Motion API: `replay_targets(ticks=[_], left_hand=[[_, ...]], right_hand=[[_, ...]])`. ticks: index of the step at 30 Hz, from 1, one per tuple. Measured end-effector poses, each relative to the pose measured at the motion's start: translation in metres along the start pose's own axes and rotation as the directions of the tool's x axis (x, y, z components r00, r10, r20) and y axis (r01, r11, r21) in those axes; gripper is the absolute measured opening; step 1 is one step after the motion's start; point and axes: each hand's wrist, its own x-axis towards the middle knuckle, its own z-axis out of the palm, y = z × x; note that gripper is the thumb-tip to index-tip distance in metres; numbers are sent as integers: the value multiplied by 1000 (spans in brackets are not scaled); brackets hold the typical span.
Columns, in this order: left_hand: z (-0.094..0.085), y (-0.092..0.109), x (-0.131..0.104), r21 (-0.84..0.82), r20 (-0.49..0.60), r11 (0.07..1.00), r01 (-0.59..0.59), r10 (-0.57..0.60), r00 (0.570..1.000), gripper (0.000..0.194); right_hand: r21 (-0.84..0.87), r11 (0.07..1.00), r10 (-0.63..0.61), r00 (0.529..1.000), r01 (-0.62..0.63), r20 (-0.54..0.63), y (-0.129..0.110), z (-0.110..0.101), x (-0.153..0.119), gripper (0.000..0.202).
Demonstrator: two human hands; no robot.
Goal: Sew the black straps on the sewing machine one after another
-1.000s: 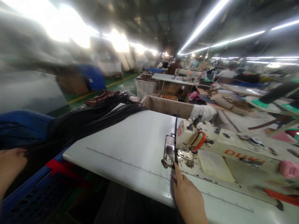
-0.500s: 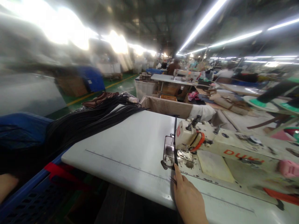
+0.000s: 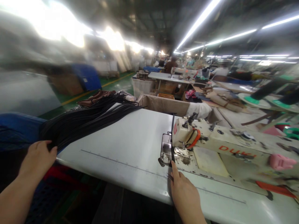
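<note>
Fingers of the right hand [image 3: 185, 191] rest on a black strip [image 3: 173, 152] at the sewing machine [image 3: 217, 143]; the left hand [image 3: 38, 158] is at a bundle of black strips [image 3: 93, 121].
The right index finger is extended onto the strip's near end, just in front of the machine's needle area, the others curled; the left fingers are slightly bent, their grip impossible to tell. The bundle lies well left of the machine, across the surface's [image 3: 130, 133] edge.
</note>
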Motion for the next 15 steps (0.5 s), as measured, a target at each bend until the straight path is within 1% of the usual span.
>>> replay_targets(ticks=[1,3,5,6,8,9,11,12,13,15], left_hand=[[3,15,-1,7,-34,998,-60,60,998,43],[8,49,-3,3,-86,983,-183,183,979,41],[17,86,-10,-46,-120,949,-312,305,945,38],[22,106,-15,-84,-142,917,-389,375,916,38],[36,147,-32,-179,-175,816,-550,524,834,38],[42,168,-43,-230,-188,760,-608,578,794,39],[54,210,-71,-322,-168,659,-680,667,726,40],[58,231,-86,-365,-155,600,-712,715,682,39],[61,252,-102,-402,-140,535,-743,766,628,38],[63,291,-133,-449,-122,396,-801,861,493,36]], right_hand=[[-6,1000,4,1000,-4,3,-1,-1,0,55],[-16,1000,14,1000,-14,16,-2,-3,-1,57],[-18,999,31,999,-30,35,-3,-6,-2,59],[-15,999,39,998,-38,45,-4,-7,-2,59],[2,999,49,997,-49,51,-6,-10,-3,60],[12,999,51,997,-52,50,-6,-11,-3,60],[32,998,57,997,-58,49,-7,-12,-3,63],[38,997,60,997,-62,52,-7,-13,-3,65],[42,997,63,996,-65,59,-8,-13,-2,66],[46,997,66,995,-69,74,-8,-14,-2,67]])
